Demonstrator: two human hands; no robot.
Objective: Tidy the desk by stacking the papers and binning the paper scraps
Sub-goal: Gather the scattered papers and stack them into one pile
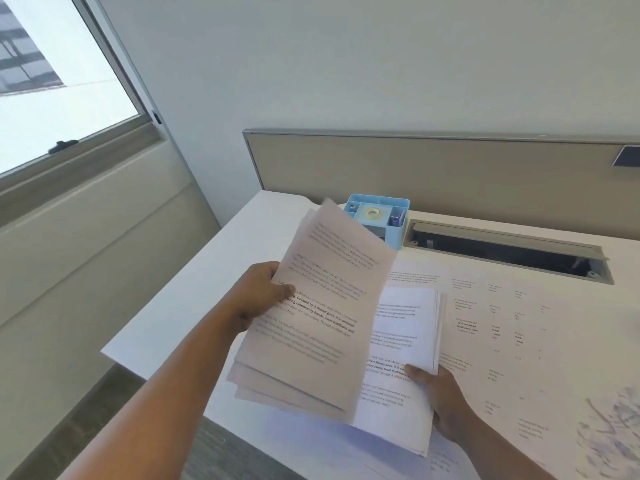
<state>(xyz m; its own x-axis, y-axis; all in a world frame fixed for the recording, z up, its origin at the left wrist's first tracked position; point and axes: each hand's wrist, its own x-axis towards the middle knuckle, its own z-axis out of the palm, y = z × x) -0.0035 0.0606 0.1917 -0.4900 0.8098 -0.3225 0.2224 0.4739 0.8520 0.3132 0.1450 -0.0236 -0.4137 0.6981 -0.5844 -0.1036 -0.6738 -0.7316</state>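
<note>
Fingers of the left hand (258,299) are curled behind a sheaf of printed papers (311,313), with the thumb pressed on its front at the left edge, so the sheaf is pinched and held tilted above the white desk (221,265). On the right hand (446,400) the thumb lies on the near corner of a second stack of papers (405,344) that rests on the desk – the other fingers I cannot see. More loose sheets (502,323) cover the desk to the right, one with scribbles (616,431). Paper like this is light and thin, it bends and the sheets slide on each other, so I judge a grip across the whole edge is safer than one corner. Behind stands a blue desk organizer (377,216) with a tape roll (372,213) inside.
</note>
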